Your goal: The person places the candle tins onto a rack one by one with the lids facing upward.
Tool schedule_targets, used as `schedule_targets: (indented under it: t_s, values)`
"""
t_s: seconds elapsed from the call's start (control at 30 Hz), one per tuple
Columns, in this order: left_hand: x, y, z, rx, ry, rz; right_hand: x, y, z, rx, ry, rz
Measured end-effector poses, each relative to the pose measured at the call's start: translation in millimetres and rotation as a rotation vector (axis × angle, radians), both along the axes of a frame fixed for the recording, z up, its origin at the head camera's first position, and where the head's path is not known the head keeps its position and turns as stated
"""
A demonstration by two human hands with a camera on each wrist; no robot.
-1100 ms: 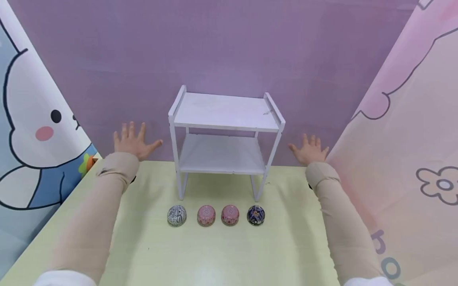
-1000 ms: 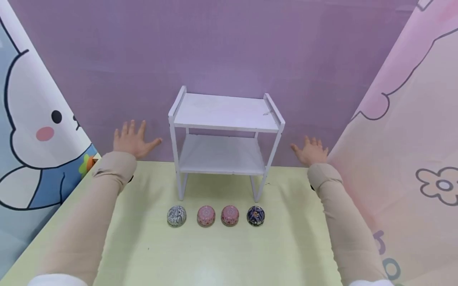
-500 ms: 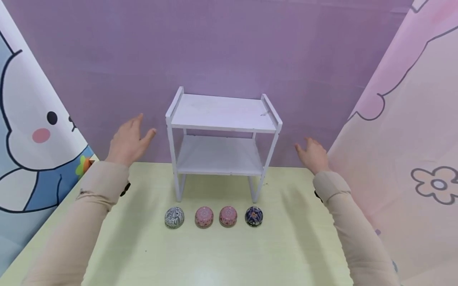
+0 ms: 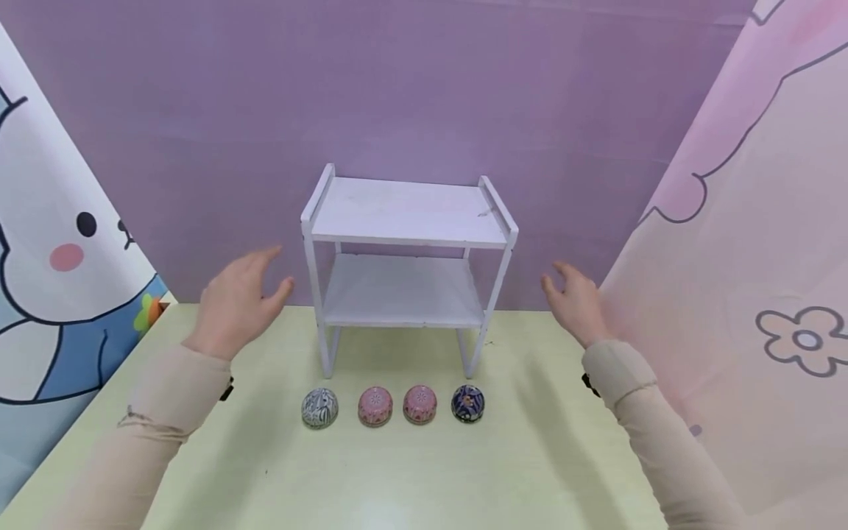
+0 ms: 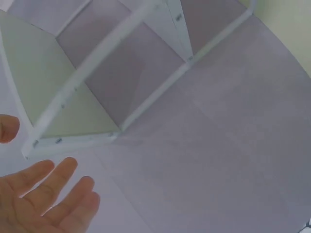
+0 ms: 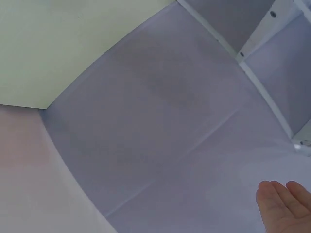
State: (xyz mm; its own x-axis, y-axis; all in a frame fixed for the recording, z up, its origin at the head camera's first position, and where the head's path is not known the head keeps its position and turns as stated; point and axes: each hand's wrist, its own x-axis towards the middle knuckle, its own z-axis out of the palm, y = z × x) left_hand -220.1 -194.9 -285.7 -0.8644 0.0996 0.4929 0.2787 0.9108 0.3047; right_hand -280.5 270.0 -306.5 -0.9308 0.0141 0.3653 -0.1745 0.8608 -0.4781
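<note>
Left grip and right grip are both unclosed and empty, either side of the white rack on the worktop; a hasty, uneven reach could knock it into the domed pieces in front

A pale table is backed by a purple sheet and flanked by a rabbit-printed panel on the left and a flower-printed pink panel on the right.

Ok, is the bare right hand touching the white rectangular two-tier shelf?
Apart. The head view shows it: a strip of smooth purple backdrop is visible between the right hand and the shelf's nearest side.
</note>
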Motion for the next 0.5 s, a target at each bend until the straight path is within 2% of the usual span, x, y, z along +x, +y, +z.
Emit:
schedule_targets:
  t_s: [0.27,0.5]
  values:
    - [15.6,6.4,-16.3,0.053,-0.04,-0.074,11.8,-10,-8.1,-0.075,-0.01,0.039]
    - [25.0,4.1,-34.9,0.099,-0.044,-0.109,17.7,-22,-9.8,-0.251,0.036,0.092]
